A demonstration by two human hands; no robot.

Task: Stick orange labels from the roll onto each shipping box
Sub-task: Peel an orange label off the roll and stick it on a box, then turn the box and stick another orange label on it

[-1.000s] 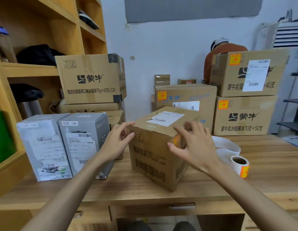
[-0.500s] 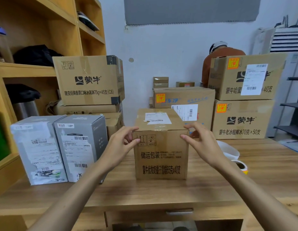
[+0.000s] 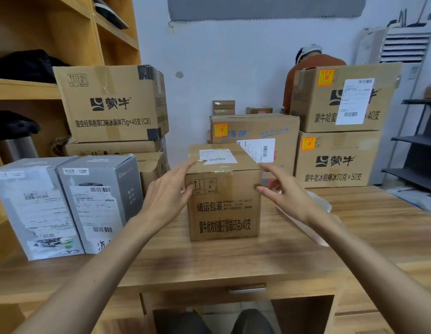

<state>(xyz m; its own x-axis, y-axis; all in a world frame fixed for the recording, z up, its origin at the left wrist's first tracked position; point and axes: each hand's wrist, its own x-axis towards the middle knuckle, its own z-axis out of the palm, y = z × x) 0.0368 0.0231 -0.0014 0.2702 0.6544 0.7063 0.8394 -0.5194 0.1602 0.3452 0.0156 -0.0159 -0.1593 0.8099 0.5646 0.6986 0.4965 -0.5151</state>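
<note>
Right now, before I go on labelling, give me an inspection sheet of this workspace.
Surface: wooden desk, drawer at its front.
Job's things: small brown box upright mid-desk, no orange label on the faces in view; three cartons behind it carry orange labels; roll not seen, only white backing paper.
Clutter: two grey boxes at left; stacked cartons behind them.
Hands: left hand touches the small box's left edge; right hand at its right edge, thumb tip on the corner.
Cables: nothing seen.
Surroundings: wooden shelves at left, a person in an orange top behind the right cartons, dark rack at right.
</note>
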